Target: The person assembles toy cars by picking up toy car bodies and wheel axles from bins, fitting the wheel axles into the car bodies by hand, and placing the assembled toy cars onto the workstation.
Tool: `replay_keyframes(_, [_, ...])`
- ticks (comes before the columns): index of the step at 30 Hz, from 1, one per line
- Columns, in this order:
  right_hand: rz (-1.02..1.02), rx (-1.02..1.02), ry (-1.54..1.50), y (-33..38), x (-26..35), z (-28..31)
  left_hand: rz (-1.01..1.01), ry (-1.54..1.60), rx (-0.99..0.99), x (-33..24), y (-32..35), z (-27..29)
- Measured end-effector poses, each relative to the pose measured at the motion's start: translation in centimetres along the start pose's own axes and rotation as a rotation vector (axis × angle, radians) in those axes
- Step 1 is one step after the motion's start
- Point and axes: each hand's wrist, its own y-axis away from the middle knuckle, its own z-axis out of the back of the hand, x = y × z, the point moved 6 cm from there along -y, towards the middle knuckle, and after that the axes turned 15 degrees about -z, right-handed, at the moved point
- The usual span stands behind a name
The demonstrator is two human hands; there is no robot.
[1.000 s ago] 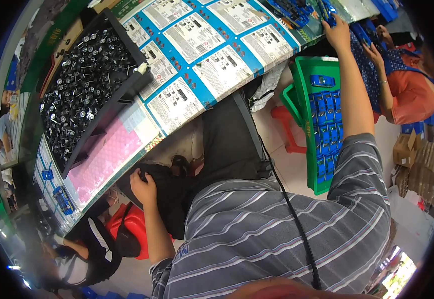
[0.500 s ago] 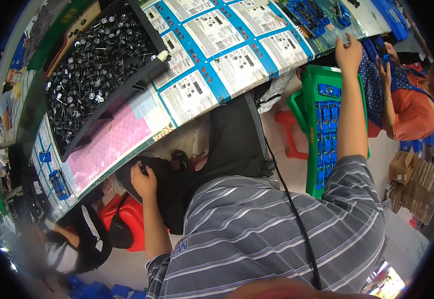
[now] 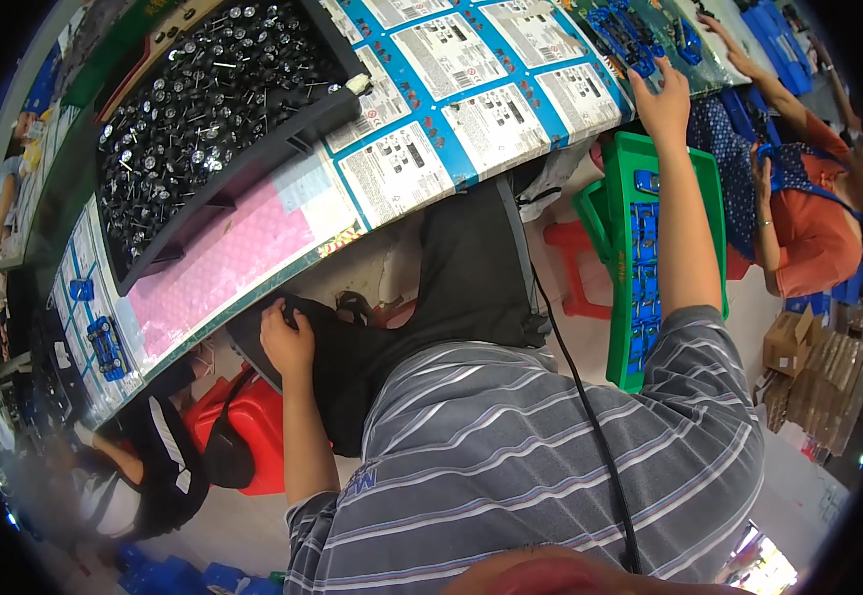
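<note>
My right hand (image 3: 663, 107) reaches over the table's far right edge, fingers apart. Its fingertips are beside a cluster of blue toy car bodies (image 3: 627, 35), and I see nothing held in it. Another blue toy car body (image 3: 687, 42) lies just right of that cluster. My left hand (image 3: 288, 337) rests on my dark trouser leg below the table edge, thumb and fingers apart. The dark patch between them looks like trouser cloth. Below my right forearm stands a green crate (image 3: 678, 149) with rows of blue toy cars (image 3: 644, 248) in it.
A black tray (image 3: 243, 149) full of wheels on axles (image 3: 203, 109) sits on the table's left part. Printed card sheets (image 3: 422, 149) cover the middle. Two blue pieces lie at the far left. A co-worker in orange (image 3: 813, 233) sits at right, one arm over the table. A red stool (image 3: 575, 268) stands below.
My right hand has shifted left and its fingers have spread toward the blue car bodies. My left hand stays on my leg. The co-worker's arm has stretched over the table.
</note>
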Motion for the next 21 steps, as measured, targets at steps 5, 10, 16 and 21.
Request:
replay_keyframes(5, [0.123, -0.015, 0.144, -1.1, -1.0, -1.4, -0.020, 0.082, -0.085, -0.1, 0.1, 0.7])
replay_keyframes(10, [-0.046, 0.045, 0.035, 1.5, 2.8, 0.6, 0.029, 0.219, -0.110, 0.8, 1.6, 1.3])
replay_keyframes(16, [-0.241, 0.454, -0.664, 13.6, 8.9, 3.8, 0.253, 1.279, -0.040, -8.1, 0.3, 1.2])
replay_keyframes(21, [0.296, 0.737, -0.595, 24.2, 22.8, 7.0, 0.024, 1.790, 0.100, -16.6, -2.6, 4.0])
